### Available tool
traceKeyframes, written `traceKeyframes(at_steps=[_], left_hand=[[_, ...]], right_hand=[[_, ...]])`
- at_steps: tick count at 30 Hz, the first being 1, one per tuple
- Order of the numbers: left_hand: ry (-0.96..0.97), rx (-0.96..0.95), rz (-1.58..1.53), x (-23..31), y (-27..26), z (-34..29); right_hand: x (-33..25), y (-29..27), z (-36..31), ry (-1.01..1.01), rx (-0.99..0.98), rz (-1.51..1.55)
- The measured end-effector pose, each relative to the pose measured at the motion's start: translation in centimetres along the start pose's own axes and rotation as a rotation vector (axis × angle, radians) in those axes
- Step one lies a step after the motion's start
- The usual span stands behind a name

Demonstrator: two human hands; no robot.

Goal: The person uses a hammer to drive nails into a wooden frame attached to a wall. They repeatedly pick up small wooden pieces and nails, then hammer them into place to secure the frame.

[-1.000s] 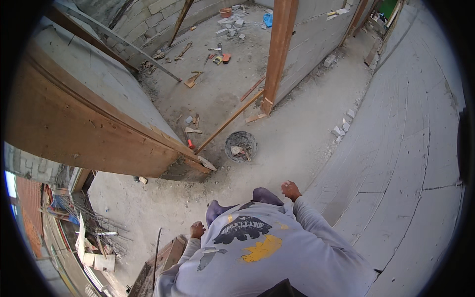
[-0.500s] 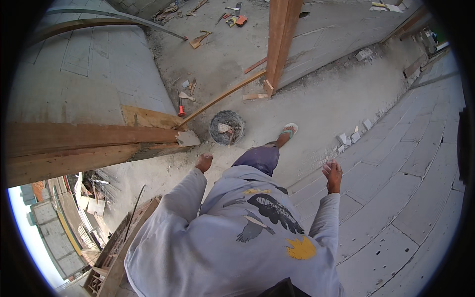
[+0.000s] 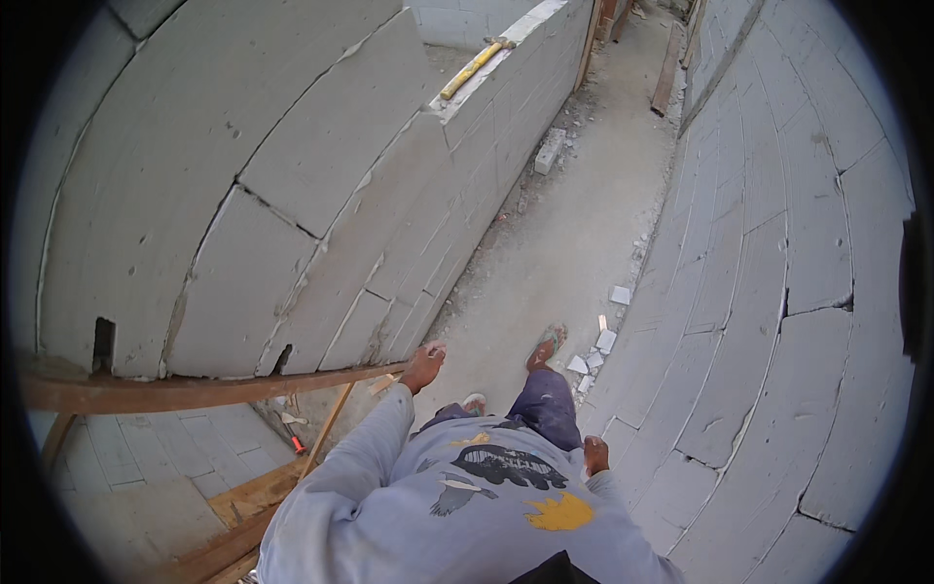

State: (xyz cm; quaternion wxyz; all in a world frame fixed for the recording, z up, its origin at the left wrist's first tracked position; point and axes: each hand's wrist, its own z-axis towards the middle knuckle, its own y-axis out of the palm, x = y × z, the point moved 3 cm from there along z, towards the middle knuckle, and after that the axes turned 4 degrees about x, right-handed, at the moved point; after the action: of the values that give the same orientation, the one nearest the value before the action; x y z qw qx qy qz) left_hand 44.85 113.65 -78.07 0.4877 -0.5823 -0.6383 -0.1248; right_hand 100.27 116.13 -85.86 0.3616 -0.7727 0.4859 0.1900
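Note:
My left hand [image 3: 425, 367] is in front of my body, beside the end of a brown wooden door-frame beam [image 3: 321, 378]. Its dusty fingers are loosely bent and apart, with nothing visible in them. I cannot tell whether it brushes the wood. Low at my right side hangs my right hand [image 3: 595, 456], near the block wall [image 3: 671, 496]. Its back faces up and its fingers are tucked out of sight. My sandalled feet stand on the dusty floor [image 3: 525, 282], the right foot [image 3: 545, 347] ahead of the left.
Grey block walls flank a narrow passage. A yellow-handled hammer [image 3: 477, 68] lies on the left wall's top. Broken block pieces [image 3: 595, 360] line the right wall's foot. Farther on are a loose block [image 3: 550, 151] and a plank [image 3: 667, 70]. A red-handled tool [image 3: 297, 444] lies lower left.
I have turned right and stepped into the passage. The mortar bucket has left view. My right hand has dropped to my side; my left has come beside the wooden frame.

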Motion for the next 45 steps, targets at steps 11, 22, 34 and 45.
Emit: traceKeyframes(at_steps=[11,22,34,45], left_hand=[[-0.254,0.021,0.224,15.1,8.0,26.0],[-0.118,-0.266,0.671,41.4,21.1,57.2],[0.168,0.053,-0.106,93.9,32.9,104.4],[-0.106,0.045,0.419,94.1,42.9,120.9]], right_hand=[[-30.3,-10.8,42.4,-0.195,-0.098,-0.393],[-80.3,-25.2,79.3,-0.306,0.141,0.349],[-79.2,-30.1,103.2,-0.388,0.076,-0.325],[-124.7,-44.1,149.1,-0.142,-0.007,0.053]])
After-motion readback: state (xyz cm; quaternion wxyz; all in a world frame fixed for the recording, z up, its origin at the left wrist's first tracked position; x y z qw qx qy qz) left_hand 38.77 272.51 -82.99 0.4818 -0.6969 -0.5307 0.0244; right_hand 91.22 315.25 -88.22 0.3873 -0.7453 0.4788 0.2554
